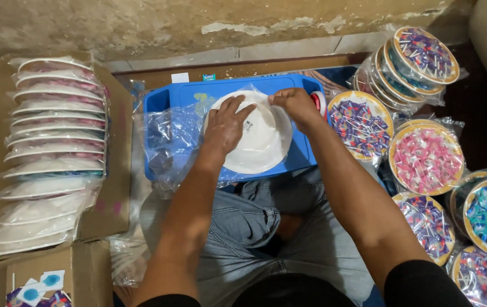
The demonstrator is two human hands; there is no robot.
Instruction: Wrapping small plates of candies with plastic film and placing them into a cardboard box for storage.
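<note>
Head view. A white plate (pixel 260 142), inside a clear bag (pixel 169 142), lies upside down on a blue tray (pixel 181 94) resting across the person's lap; being round, it shows no long axis. Left hand (pixel 224 126) lies flat on the plate, fingers spread, its grip apart. Right hand (pixel 295 104) has its grip pinched together on the bag at the plate's far edge. Bagged white plates stand stacked in a box (pixel 115 187) at left; patterned plates (pixel 425 159) lie at right.
</note>
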